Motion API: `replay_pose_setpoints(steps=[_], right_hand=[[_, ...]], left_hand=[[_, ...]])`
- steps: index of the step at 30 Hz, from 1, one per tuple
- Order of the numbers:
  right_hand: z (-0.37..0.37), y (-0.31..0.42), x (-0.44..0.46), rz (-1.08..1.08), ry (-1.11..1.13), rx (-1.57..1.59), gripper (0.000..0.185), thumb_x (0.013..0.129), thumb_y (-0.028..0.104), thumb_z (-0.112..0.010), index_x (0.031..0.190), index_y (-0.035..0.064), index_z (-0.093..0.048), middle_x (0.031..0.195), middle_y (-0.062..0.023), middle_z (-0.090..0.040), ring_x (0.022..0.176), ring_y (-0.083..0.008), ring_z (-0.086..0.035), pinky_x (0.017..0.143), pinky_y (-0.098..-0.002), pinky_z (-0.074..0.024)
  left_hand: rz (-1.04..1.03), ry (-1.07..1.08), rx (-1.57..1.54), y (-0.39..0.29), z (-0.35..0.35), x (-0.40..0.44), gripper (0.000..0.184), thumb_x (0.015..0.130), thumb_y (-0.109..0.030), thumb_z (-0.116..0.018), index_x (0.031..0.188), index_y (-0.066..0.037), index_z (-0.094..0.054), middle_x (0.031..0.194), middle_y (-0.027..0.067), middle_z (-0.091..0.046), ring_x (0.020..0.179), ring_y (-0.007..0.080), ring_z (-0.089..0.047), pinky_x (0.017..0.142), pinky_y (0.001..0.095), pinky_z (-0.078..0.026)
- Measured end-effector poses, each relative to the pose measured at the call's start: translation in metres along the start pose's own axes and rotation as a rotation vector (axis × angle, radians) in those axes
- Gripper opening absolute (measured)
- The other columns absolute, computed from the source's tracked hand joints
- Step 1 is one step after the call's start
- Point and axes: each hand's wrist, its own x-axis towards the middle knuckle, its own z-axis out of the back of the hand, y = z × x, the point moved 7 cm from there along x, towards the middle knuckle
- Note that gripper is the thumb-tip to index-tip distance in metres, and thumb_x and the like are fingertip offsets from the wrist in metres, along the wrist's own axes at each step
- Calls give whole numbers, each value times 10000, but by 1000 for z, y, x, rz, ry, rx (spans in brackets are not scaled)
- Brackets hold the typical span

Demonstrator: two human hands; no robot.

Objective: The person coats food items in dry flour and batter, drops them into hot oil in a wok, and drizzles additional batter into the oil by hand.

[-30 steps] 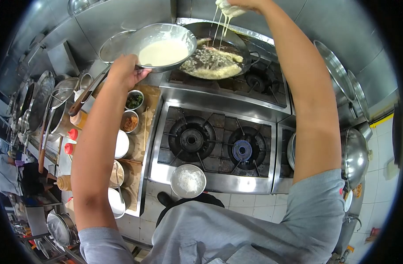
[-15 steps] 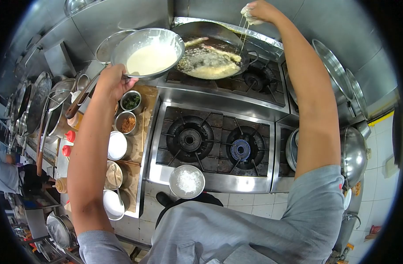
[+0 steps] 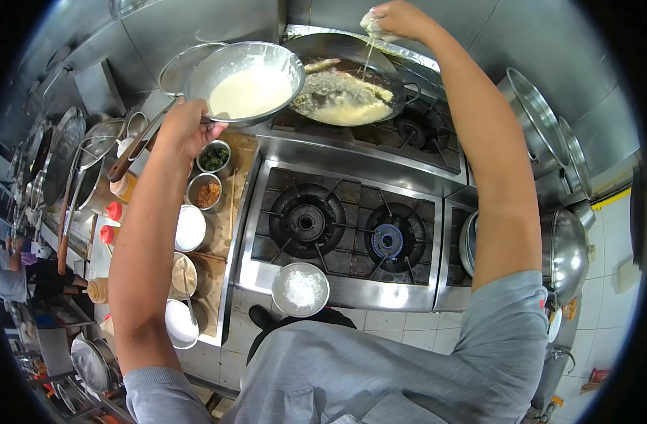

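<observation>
My left hand [image 3: 191,127] grips the near rim of a metal bowl [image 3: 217,71], fingers and thumb closed on it. Pale, runny batter [image 3: 251,93] lies in the bowl, which is held at the left edge of a dark wok [image 3: 348,48]. In the wok, bubbling oil surrounds yellowish frying batter [image 3: 348,109] and a longer battered piece. Over the wok's far right side is my right hand [image 3: 394,22], its batter-coated fingers drawn together and pointing down. A thin strand of batter runs from them into the oil.
A lit burner [image 3: 387,242] glows blue on the near stove, beside an unlit one [image 3: 306,222]. A bowl of white powder [image 3: 300,290] stands at the stove's front edge. Left are tins of greens [image 3: 213,158] and orange bits [image 3: 208,195], plus a wooden-handled tool [image 3: 129,159].
My right hand has moved left over the wok, and its several batter strands have narrowed to about one. The bowl in my left hand has shifted slightly right.
</observation>
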Motion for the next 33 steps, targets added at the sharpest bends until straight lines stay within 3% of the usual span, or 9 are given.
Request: replay_pose_setpoints(steps=[4, 7, 13, 16, 19, 25, 28, 31, 33], right_hand=[[-18, 12, 22, 138, 0, -83, 242, 782, 224, -584, 953, 86, -687, 917, -133, -675, 816, -264, -644, 739, -354, -488], [-19, 20, 21, 73, -5, -36, 248, 787, 224, -582, 956, 76, -687, 915, -126, -680, 810, -249, -643, 731, -350, -488], [-27, 22, 21, -84, 16, 206, 212, 801, 194, -564, 903, 64, -696, 858, -104, -692, 723, -218, -639, 676, -341, -487], [-34, 23, 30, -11, 176, -387, 167, 791, 163, -571, 823, 49, -689, 803, -105, -689, 683, -199, -633, 652, -321, -494], [-47, -55, 42, -156, -64, 116, 395, 752, 163, -618, 1139, 86, -632, 1019, -118, -670, 868, -227, -649, 817, -327, -499], [-40, -86, 29, -153, -139, -72, 376, 744, 145, -609, 1113, 77, -645, 1013, -131, -671, 870, -229, -658, 801, -328, -505], [-33, -86, 20, -221, -118, -10, 349, 748, 154, -615, 1083, 64, -654, 983, -129, -676, 860, -221, -657, 799, -328, -505], [-6, -49, 22, -150, -55, -72, 343, 757, 174, -622, 1076, 54, -651, 984, -117, -677, 862, -197, -653, 786, -323, -508], [12, 24, 27, 170, -15, -444, 124, 774, 138, -582, 779, 54, -674, 767, -79, -678, 668, -174, -626, 647, -296, -502]], left_hand=[[-7, 16, 1, 1, 2, 0, 303, 805, -13, -438, 1103, 5, -387, 874, 140, -565, 602, 188, -593, 445, 234, -505], [8, 6, -37, 5, 7, 3, 363, 776, 7, -434, 1134, -27, -380, 817, 146, -587, 595, 198, -603, 460, 255, -506], [41, 1, -5, 12, 12, 5, 353, 804, -20, -429, 1153, -63, -403, 885, 124, -571, 609, 181, -589, 452, 244, -501], [44, -22, -29, 13, 12, 5, 336, 804, -25, -431, 1138, -64, -425, 883, 120, -572, 612, 180, -588, 454, 244, -497], [45, -27, -44, 15, 13, 9, 318, 803, -27, -434, 1119, -61, -441, 882, 115, -573, 616, 182, -586, 460, 247, -494], [39, -12, -27, 11, 2, 6, 303, 808, -38, -445, 1110, -60, -435, 880, 114, -573, 638, 192, -590, 471, 260, -486], [20, 24, -10, 11, -7, 11, 292, 805, -35, -464, 1095, -43, -430, 877, 123, -569, 649, 196, -591, 466, 262, -483], [25, 58, -62, 9, -25, 18, 370, 791, -14, -447, 1156, -16, -384, 892, 160, -574, 660, 227, -605, 503, 270, -512], [44, 85, -105, 8, -43, 28, 344, 792, -12, -448, 1133, 11, -406, 901, 165, -572, 664, 237, -606, 502, 274, -513]])
